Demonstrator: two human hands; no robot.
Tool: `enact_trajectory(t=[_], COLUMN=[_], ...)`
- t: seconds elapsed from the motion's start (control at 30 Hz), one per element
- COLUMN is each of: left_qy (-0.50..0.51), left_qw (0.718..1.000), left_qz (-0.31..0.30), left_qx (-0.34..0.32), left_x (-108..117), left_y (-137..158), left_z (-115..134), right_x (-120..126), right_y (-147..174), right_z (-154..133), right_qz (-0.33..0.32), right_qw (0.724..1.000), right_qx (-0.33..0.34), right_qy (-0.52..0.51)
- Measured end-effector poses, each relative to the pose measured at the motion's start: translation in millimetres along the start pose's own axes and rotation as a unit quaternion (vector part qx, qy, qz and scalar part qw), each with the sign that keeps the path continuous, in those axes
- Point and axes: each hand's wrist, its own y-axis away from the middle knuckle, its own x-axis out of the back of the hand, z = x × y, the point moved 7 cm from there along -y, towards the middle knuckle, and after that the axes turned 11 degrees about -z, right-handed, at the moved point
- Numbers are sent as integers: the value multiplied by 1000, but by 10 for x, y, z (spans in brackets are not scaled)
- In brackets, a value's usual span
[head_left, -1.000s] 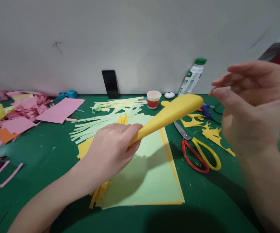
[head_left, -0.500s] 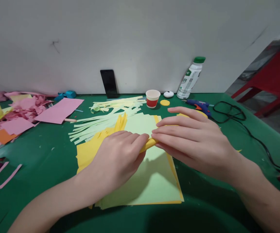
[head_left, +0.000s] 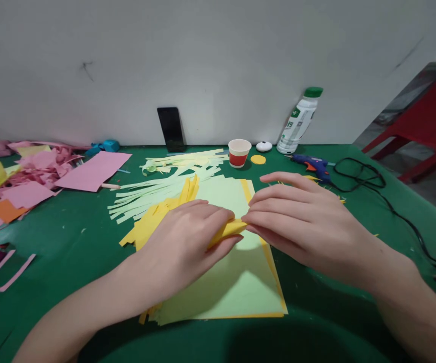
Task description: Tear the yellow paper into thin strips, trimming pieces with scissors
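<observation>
Yellow fringed paper (head_left: pixel 153 218), rolled tight at one end, is between my two hands. My left hand (head_left: pixel 187 234) is wrapped over the roll, its thumb and fingers closed on it. The tip of the roll is pinched by the fingertips of my right hand (head_left: pixel 297 217), whose other fingers fan out above. Cut strips of the yellow paper spread out to the left, behind my left hand. Beneath lies a stack of pale green sheets (head_left: pixel 233 287) with yellow edges showing. Pale green fringed paper (head_left: pixel 138 196) lies just beyond the yellow strips.
A paper cup (head_left: pixel 238 154), a yellow disc (head_left: pixel 258 160), a white case (head_left: pixel 264 146) and a leaning bottle (head_left: pixel 299 121) stand at the back. A phone (head_left: pixel 171 129) leans on the wall. Right lies a blue glue gun (head_left: pixel 312 165) with its cord. Pink scraps (head_left: pixel 40 176) heap at left.
The yellow roll has turned slightly in my fingers and shows more of its width. My left fingers have opened a little around it. The fringe has shifted on the left.
</observation>
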Motion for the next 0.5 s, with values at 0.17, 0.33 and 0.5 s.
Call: enact_trajectory(t=[0.17, 0.33, 0.5], left_qy=[22, 47, 76], left_qw=[995, 993, 991], left_qz=[78, 79, 66], left_qx=[-57, -70, -92], left_x=[91, 105, 115], left_y=[19, 46, 21], left_z=[95, 119, 118], right_x=[14, 31, 28], right_y=[17, 19, 30], right_z=[-17, -35, 31], right_qz=[-7, -11, -38], right_qw=[1000, 1000, 999], right_qx=[5, -1, -13], right_qy=[0, -2, -36])
